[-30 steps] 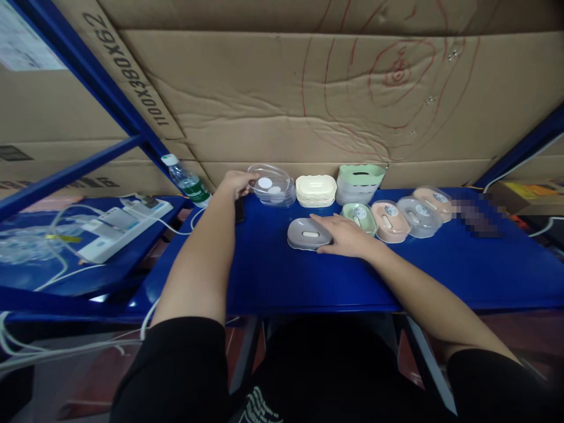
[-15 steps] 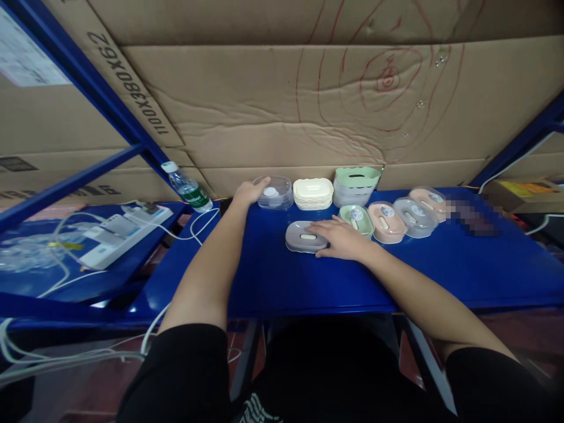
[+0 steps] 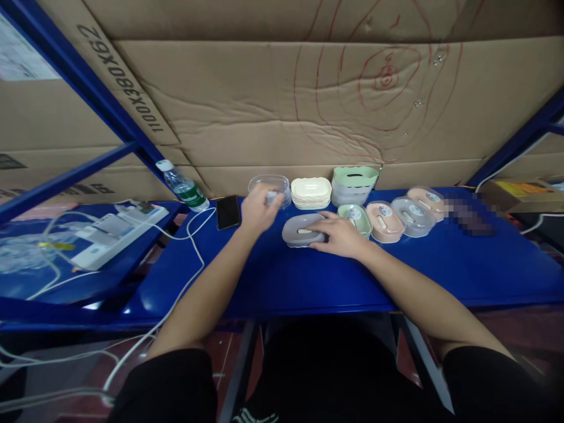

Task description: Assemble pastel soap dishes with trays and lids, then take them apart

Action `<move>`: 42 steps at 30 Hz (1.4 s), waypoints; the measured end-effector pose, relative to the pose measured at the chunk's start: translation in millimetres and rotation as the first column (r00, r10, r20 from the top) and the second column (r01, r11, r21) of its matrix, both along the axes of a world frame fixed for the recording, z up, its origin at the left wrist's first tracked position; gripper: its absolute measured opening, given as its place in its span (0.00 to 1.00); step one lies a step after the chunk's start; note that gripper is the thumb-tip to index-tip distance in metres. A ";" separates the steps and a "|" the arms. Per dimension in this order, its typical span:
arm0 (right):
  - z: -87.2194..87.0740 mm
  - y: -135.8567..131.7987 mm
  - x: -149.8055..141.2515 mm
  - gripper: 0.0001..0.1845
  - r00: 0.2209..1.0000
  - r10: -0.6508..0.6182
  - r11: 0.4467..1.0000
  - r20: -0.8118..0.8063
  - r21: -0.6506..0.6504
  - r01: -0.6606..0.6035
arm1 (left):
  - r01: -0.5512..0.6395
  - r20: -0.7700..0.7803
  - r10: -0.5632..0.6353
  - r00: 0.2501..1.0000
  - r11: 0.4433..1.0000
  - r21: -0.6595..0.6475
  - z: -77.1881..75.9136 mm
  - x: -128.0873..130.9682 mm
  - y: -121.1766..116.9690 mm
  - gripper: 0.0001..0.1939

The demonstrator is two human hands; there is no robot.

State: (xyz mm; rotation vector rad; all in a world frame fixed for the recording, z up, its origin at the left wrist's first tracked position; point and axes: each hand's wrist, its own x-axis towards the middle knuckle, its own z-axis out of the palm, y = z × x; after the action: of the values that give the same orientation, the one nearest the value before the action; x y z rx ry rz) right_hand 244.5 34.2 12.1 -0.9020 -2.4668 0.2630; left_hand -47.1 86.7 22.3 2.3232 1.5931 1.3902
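My right hand (image 3: 341,235) grips the right end of a grey box with a clear lid (image 3: 296,232), its thumb at the front and its fingers over the lid. A pale oblong piece shows in the middle of that box. Blurred by motion, my left hand (image 3: 259,212) is up in front of the stacked clear lids (image 3: 269,179). Its thumb and fingers are curled towards each other around something small and whitish that I cannot make out. To the right of the lids stand a stack of cream trays (image 3: 311,194) and nested green and grey bins (image 3: 356,183).
Right of my right hand, a row holds a green box (image 3: 359,218), a pink box (image 3: 385,222), a grey box (image 3: 413,217) and another pink box (image 3: 425,202). At the left are a phone (image 3: 228,212), a water bottle (image 3: 185,188), a power strip (image 3: 117,235) and cables.
My left hand has moved from the left edge of the clear lids towards me and rightwards, uncovering the phone. My right hand stays at the grey box.
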 end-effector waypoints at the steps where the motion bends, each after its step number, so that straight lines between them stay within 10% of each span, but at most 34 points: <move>1: -2.7 1.7 0.2 0.24 0.998 0.009 1.000 -0.055 0.029 -0.007 | 0.166 -0.072 -0.168 0.983 0.986 -0.028 -6.6 5.3 -8.5 0.31; 10: -7.8 4.5 1.7 0.30 0.905 0.096 0.989 -0.414 0.144 -0.039 | 0.597 0.032 -0.608 0.793 0.767 -0.233 -44.1 28.5 -20.9 0.60; 16: -21.6 4.5 -9.4 0.78 0.776 -0.070 0.967 -0.626 -0.233 -0.100 | 0.664 0.498 -0.541 0.677 0.742 -0.097 -56.0 54.5 -31.7 0.62; 20: -24.7 5.5 -14.7 0.71 0.769 -0.061 0.878 -0.636 -0.401 -0.262 | 0.762 0.724 -0.484 0.491 0.642 -0.088 -54.8 68.2 -36.5 0.64; 25: -14.2 2.9 -17.4 0.66 0.837 0.005 0.950 -0.547 -0.260 -0.175 | 0.832 0.901 -0.311 0.302 0.548 -0.089 -46.7 68.1 -42.1 0.53; 33: 4.2 -1.1 -16.9 0.18 0.882 0.015 0.998 -0.471 -0.043 -0.040 | 0.732 0.955 -0.192 0.224 0.680 -0.035 -40.7 69.3 -35.5 0.49; 42: 36.9 6.0 -26.0 0.13 0.982 -0.031 0.993 -0.187 0.103 0.051 | 0.597 0.940 -0.205 0.274 0.802 0.001 -36.6 65.7 -27.3 0.46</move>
State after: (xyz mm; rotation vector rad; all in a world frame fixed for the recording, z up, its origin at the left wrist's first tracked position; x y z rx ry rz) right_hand 218.5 40.2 49.0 -0.8426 -2.2654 0.1894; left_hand 18.6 59.5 -14.3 1.1122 0.6780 1.5696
